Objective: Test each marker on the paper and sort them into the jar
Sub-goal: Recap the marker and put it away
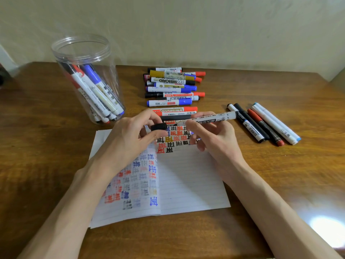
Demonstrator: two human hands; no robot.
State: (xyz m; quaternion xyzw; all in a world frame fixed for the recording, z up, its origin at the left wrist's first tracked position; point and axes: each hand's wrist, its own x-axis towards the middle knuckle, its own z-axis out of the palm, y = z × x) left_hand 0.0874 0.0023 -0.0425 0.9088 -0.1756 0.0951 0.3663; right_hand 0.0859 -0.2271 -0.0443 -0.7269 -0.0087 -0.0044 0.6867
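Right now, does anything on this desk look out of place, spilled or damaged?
Nothing is spilled or broken. The jar stands upright with markers leaning inside. A few loose markers lie apart, right of the main pile, which may be deliberate sorting. The paper shows faded, blurry ink on its left page.

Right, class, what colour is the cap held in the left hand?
Black. The cap in the left hand shows clearly in the head view.
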